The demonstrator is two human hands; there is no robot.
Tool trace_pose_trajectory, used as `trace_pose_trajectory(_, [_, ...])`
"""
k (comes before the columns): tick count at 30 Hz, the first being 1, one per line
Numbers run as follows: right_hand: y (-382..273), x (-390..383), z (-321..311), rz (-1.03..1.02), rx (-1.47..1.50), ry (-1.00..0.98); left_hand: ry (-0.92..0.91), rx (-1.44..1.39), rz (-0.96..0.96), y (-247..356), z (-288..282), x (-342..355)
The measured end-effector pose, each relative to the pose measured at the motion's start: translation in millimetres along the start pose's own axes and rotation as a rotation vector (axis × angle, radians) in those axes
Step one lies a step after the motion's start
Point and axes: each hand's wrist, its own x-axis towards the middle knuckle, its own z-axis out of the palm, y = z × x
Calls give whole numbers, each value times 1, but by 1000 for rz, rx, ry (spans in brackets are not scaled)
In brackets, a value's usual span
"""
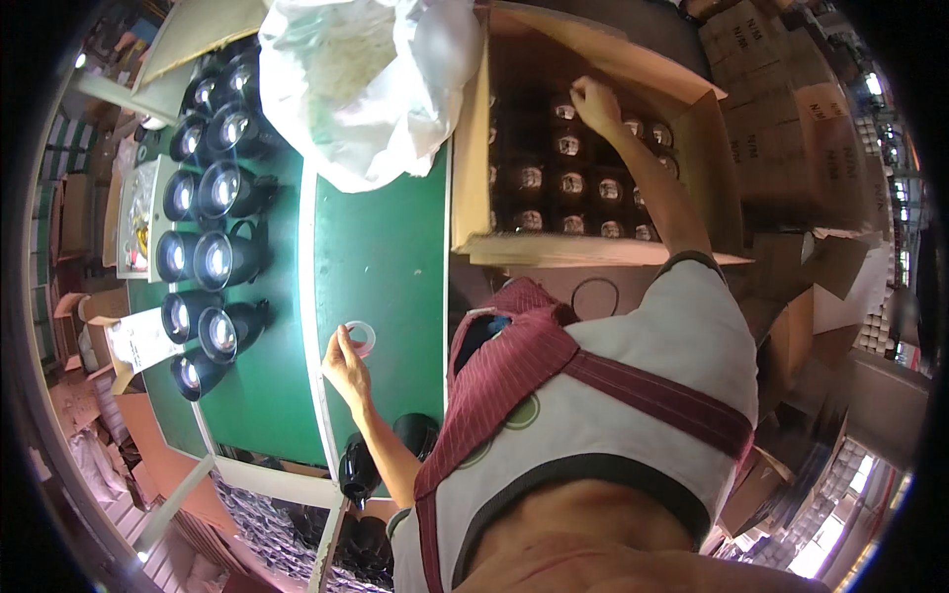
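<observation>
Over the green bench, my left hand point(346, 372) pinches a clear round plastic ring or lid point(362, 340) at its edge. My right hand point(595, 107) reaches over the far part of an open carton point(470, 188), its fingers drawn together beside a shiny round top point(564, 112). Whatever those fingers grip, if anything, is too small to make out. Inside the carton, dark items with shiny round tops stand in rows; my right forearm covers some of them. A large white plastic bag point(376, 119) stands left of the carton, with pale translucent pieces inside.
Black round items with bright glassy fronts point(225, 190) stand in two rows along the bench point(282, 395). More black items point(361, 466) sit near my left forearm. Stacked cartons point(781, 119) rise at the right. A white tray point(138, 222) is at the far left.
</observation>
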Motion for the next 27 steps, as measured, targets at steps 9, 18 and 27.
trace_pose_trajectory(9, [241, 52, 198, -62, -699, 21, -19, -80, -38, 46, 60, -16])
trace_pose_trajectory(18, [7, 33, -8, 153, -405, -340, 172, -22, 62, 118, 74, -45])
trace_pose_trajectory(27, [-153, -89, -154, -123, 1184, -323, 314, -689, 355, 191, 69, -34])
